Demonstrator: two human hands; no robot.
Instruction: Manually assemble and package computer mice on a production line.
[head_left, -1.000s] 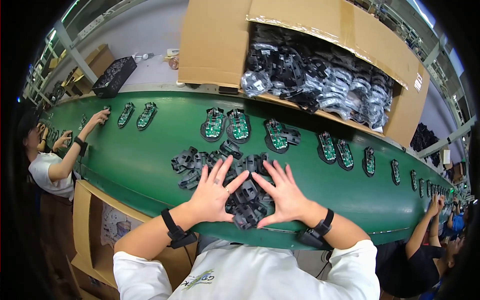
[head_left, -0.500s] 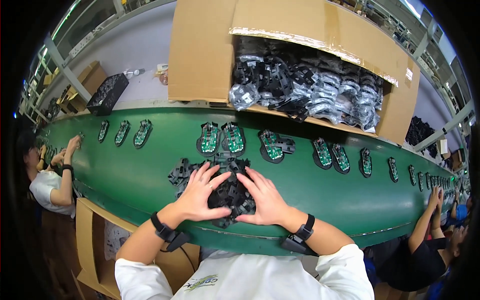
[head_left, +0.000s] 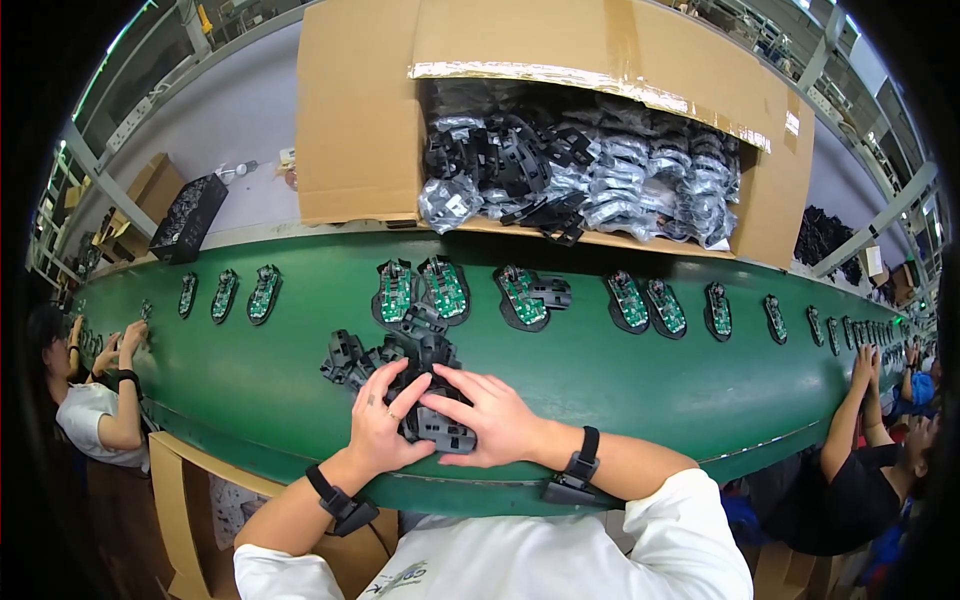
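My left hand [head_left: 382, 425] and my right hand [head_left: 492, 416] cup a cluster of black plastic moulded parts [head_left: 447, 432] from both sides, close to the belt's near edge. Fingers and thumbs curve round the cluster, hiding some of it. More of these black parts [head_left: 427, 345] lie heaped just beyond my fingertips, with a few [head_left: 347, 358] to the left. Past the heap, two green circuit boards in black mouse-shaped bases [head_left: 396, 293] sit side by side. To their right, another board in its base [head_left: 522, 297] has a loose black part [head_left: 552, 292] against it.
A green conveyor belt [head_left: 620, 400] runs across. Several boards in bases [head_left: 718, 311] line its far side. Behind stands an open cardboard box [head_left: 360, 120] of bagged black parts [head_left: 640, 180]. Co-workers sit at left [head_left: 95, 415] and right [head_left: 850, 470]; another carton [head_left: 175, 500] stands below left.
My hands have drawn closer together around the black parts, and the fingers have bent inward. The heap's far portion now shows beyond them. The whole view has shifted slightly.
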